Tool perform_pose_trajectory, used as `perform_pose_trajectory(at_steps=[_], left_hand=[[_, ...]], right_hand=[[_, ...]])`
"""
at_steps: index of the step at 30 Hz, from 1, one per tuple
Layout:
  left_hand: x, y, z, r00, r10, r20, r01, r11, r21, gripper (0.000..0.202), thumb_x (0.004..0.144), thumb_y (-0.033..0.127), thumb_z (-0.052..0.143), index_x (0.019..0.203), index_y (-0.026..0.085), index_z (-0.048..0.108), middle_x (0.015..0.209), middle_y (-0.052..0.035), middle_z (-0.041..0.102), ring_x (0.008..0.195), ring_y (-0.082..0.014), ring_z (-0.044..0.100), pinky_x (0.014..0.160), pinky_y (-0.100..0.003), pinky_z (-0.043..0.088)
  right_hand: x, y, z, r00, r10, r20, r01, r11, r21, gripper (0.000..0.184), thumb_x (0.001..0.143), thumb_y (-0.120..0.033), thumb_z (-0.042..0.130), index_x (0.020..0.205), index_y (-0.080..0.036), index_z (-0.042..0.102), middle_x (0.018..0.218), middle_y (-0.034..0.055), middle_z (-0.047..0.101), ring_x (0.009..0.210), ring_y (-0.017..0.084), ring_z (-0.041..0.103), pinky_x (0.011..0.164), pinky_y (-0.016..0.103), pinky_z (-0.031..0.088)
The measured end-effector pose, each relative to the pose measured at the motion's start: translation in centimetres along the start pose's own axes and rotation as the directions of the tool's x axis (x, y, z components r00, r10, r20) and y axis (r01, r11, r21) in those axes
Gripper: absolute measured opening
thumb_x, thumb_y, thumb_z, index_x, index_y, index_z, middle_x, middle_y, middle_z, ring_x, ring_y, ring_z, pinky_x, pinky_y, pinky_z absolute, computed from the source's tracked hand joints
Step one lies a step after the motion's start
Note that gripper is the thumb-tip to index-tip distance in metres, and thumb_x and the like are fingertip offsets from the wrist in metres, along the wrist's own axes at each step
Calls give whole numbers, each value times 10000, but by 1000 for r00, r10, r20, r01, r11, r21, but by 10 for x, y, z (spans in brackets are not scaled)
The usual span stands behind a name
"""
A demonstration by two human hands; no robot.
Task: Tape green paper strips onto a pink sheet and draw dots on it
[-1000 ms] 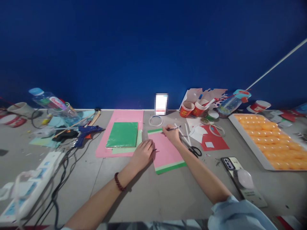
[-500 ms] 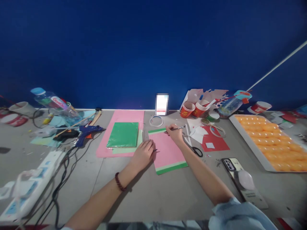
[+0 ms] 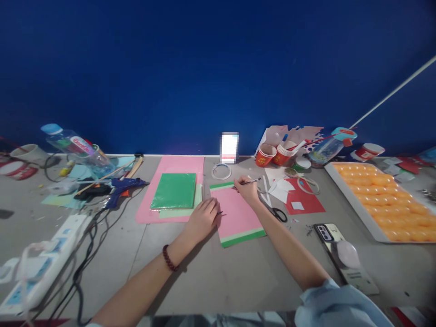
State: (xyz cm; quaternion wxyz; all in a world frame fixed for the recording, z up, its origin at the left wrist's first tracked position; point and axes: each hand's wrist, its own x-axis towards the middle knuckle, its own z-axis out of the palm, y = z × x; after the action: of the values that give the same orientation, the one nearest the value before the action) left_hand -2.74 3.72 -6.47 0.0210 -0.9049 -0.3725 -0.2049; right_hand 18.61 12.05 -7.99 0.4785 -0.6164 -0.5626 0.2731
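A pink sheet of paper with green strips along its top and bottom edges lies on the grey table. My right hand is closed around a pen, its tip down at the top green strip. At the sheet's left edge rests my left hand, fingers together and curled down. A small dark tip pokes out beside its fingertips; the rest is hidden under the hand. Left of that hand, a green pack of paper lies on a larger pink sheet.
Scissors, red paper and a phone lie to the right, before a tray of orange balls. Paper cups stand behind. A glue gun, bottle and power strip lie left.
The pen and my right hand have shifted very slightly at the top green strip. The whole view has moved a little; my left hand stays on the sheet's edge.
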Motion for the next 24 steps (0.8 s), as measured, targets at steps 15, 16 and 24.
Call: perform_pose_trajectory(at_steps=[15,16,24], left_hand=[[0,0,1,1000,0,-6,0,1000,-18,232,924,212,487,1118,127,584,1202,-158,612,1137,-267,571,967,-436,473],[0,0,1,1000,3,-4,-3,1000,-9,231,923,212,490,1112,119,586,1202,-162,613,1133,-269,572,968,-433,474],[1,0,1,1000,-7,-17,6,999,-41,243,920,213,495,1133,144,587,1189,-154,620,1142,-269,570,970,-450,474]], right_hand=[[2,-2,-4,997,57,-44,-55,997,45,343,713,-405,573,481,-227,392,381,-39,476,424,136,544,431,218,414],[3,-2,-5,996,66,-53,-63,997,54,346,712,-407,575,481,-228,390,379,-40,472,421,137,548,427,218,419],[3,-4,-10,995,88,-39,-83,990,110,331,696,-384,584,491,-224,379,378,-58,444,388,126,546,416,210,435]])
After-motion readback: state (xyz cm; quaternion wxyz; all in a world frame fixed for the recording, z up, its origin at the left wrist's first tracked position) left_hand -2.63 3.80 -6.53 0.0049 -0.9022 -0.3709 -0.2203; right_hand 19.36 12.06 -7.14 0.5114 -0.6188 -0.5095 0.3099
